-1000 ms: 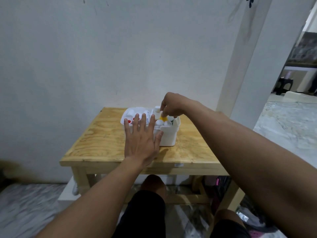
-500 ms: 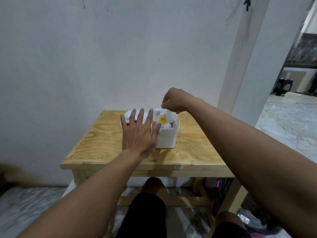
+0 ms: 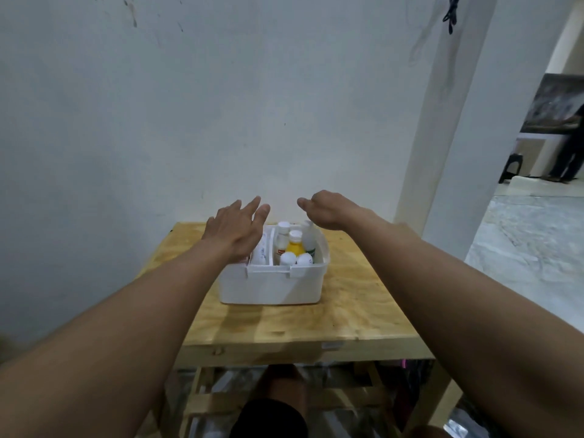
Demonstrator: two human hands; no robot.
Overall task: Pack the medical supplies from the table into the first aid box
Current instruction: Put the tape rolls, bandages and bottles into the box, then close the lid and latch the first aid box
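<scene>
From my remote seat I saw the white first aid box sitting on the wooden table, toward its far side and close to the pale wall. The box was open at the top and split by a divider. In its right compartment stood a white-capped bottle with a red label, a yellow bottle just beside it, and a taller clear bottle with a green band against the right wall. Two round white caps lay at the near edge of that compartment, touching each other. In the left compartment I could make out a white packet with some printing, though the left hand covered most of it and I could not tell what else lay there.

My left hand hovered over the left half of the box, palm down, fingers spread and extended toward the wall, holding nothing. My right hand hung above the far right corner of the box, just over the tall bottle's top, fingers curled loosely inward with the thumb pointing left; it looked empty, but its underside was hidden from me. The tabletop around the box showed only bare wood grain. Below the near edge, a knee was visible.
</scene>
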